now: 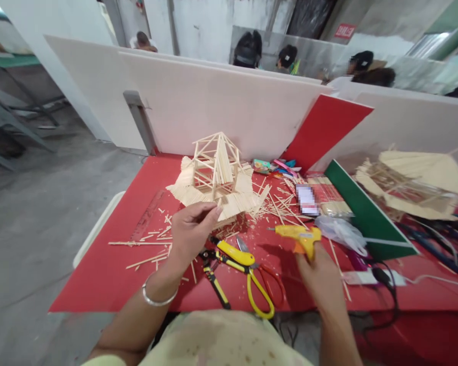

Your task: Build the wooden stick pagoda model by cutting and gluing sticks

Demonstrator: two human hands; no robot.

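Note:
A wooden-stick model (pixel 216 173), a roofed frame on a wide layered base, stands towards the back of the red table. My left hand (pixel 193 229) is in front of the base, thumb and fingers pinched together; what they hold, if anything, is too small to make out. A yellow glue gun (pixel 297 234) is gripped in my right hand (pixel 320 274), its nozzle pointing left, apart from the model. Between my hands lie yellow-and-black pliers (pixel 216 279), a yellow-handled tool (pixel 236 252) and yellow-handled scissors (pixel 257 290).
Loose sticks (pixel 282 203) and scraps litter the red table (pixel 99 274). A phone (pixel 307 200), a plastic bag (pixel 341 234), a green board (pixel 366 213) and a power strip (pixel 366 277) with cables lie to the right. White panels (pixel 221 107) rise behind; people sit beyond them.

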